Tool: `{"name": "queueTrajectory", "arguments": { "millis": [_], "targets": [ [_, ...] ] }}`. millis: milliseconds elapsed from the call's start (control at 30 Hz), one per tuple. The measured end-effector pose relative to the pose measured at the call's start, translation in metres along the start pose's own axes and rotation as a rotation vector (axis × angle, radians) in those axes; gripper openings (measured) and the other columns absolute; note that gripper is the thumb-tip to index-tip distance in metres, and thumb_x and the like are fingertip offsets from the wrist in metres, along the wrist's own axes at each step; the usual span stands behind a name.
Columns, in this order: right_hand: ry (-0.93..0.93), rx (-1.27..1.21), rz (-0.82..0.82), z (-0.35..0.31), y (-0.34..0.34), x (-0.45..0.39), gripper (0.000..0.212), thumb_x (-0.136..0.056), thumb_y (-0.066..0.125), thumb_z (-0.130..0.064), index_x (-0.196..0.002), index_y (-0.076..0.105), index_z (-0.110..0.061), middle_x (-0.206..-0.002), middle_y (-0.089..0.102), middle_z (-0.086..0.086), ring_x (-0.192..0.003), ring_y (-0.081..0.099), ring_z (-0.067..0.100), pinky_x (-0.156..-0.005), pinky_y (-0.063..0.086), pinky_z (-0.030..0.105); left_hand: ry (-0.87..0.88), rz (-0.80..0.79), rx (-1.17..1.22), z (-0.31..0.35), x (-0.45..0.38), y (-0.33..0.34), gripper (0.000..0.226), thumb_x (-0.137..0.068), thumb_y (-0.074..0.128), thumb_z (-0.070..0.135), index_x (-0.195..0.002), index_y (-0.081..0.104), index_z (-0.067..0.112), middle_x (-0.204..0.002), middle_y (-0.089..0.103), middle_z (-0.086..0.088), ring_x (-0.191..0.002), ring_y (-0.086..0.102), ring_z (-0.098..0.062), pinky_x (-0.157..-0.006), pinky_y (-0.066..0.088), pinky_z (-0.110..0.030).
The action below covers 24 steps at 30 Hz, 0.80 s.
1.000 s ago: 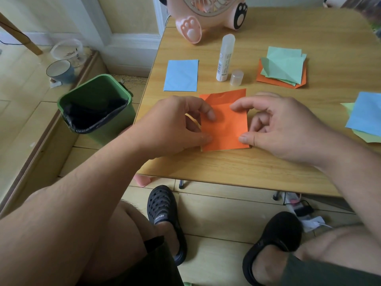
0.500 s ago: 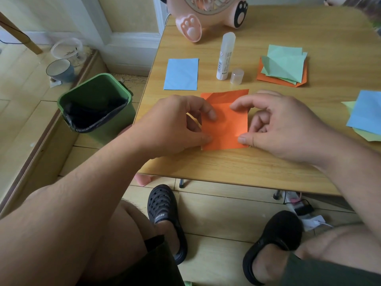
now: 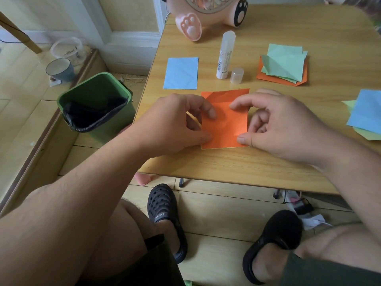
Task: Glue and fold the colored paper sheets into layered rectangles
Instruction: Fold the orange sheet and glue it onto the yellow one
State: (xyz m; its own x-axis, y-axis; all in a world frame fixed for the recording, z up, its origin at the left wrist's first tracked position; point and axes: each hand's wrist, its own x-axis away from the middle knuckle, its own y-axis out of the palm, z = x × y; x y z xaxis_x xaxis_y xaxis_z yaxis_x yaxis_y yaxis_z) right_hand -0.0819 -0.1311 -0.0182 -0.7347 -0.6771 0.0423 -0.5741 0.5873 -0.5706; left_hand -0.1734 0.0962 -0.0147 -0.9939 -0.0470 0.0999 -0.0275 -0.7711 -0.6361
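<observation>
An orange paper, folded over, lies flat on the wooden table near its front edge. A darker strip of it shows at the far end. My left hand holds its left edge, with the index fingertip and thumb tip curled onto the sheet. My right hand holds the right edge the same way, index tip at the upper right and thumb at the lower right corner. A glue stick stands upright behind the paper, and its cap sits beside it.
A blue folded sheet lies at the back left. A green-on-orange paper pile is at the back right, and a blue-on-green pile at the right edge. A pink fan stands at the back. A green bin stands on the floor to the left.
</observation>
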Motion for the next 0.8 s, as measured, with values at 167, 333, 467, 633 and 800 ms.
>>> {"name": "queueTrajectory", "arguments": {
  "millis": [167,333,467,633,800],
  "targets": [
    [0.004,0.025,0.003,-0.0007,0.0018,-0.0004,0.061,-0.07,0.095,-0.01,-0.116,0.07,-0.04,-0.111,0.057,-0.018,-0.075,0.071,0.008,-0.073,0.055,0.023,-0.002,0.003,0.003,-0.0001,-0.0001,0.0,0.033,-0.077,0.089,0.019,-0.098,0.072,0.038,-0.093,0.068,0.012,-0.072,0.07,-0.004,-0.067,0.055,-0.018],
    [0.01,0.04,0.013,-0.0032,0.003,0.0003,0.062,-0.067,0.097,-0.013,-0.116,0.07,-0.039,-0.108,0.056,-0.018,-0.075,0.069,0.008,-0.077,0.057,0.029,0.004,0.005,-0.007,0.0003,0.0002,0.0009,0.033,-0.076,0.089,0.02,-0.097,0.071,0.038,-0.094,0.068,0.012,-0.073,0.07,-0.004,-0.07,0.058,-0.022],
    [0.006,0.073,0.021,-0.0059,0.0054,0.0006,0.062,-0.067,0.097,-0.015,-0.117,0.07,-0.038,-0.11,0.055,-0.017,-0.075,0.069,0.007,-0.08,0.058,0.03,0.006,0.005,0.002,0.0,0.0004,0.0007,0.034,-0.076,0.089,0.018,-0.097,0.072,0.039,-0.093,0.068,0.013,-0.071,0.07,-0.003,-0.069,0.056,-0.021],
    [0.014,0.087,0.024,-0.0092,0.0055,0.0015,0.061,-0.067,0.097,-0.015,-0.116,0.07,-0.038,-0.111,0.055,-0.017,-0.074,0.068,0.005,-0.081,0.059,0.03,0.006,0.001,0.001,0.0004,0.0006,0.0006,0.035,-0.077,0.089,0.017,-0.097,0.071,0.04,-0.093,0.067,0.013,-0.071,0.07,-0.001,-0.068,0.056,-0.019],
    [0.012,0.097,0.016,-0.0098,0.0056,0.0016,0.059,-0.068,0.097,-0.015,-0.115,0.07,-0.039,-0.111,0.054,-0.018,-0.073,0.068,0.004,-0.08,0.058,0.027,0.006,-0.002,0.013,0.0001,0.0006,0.0004,0.034,-0.077,0.089,0.016,-0.098,0.072,0.038,-0.094,0.067,0.013,-0.072,0.071,-0.002,-0.066,0.056,-0.019]
  ]
}}
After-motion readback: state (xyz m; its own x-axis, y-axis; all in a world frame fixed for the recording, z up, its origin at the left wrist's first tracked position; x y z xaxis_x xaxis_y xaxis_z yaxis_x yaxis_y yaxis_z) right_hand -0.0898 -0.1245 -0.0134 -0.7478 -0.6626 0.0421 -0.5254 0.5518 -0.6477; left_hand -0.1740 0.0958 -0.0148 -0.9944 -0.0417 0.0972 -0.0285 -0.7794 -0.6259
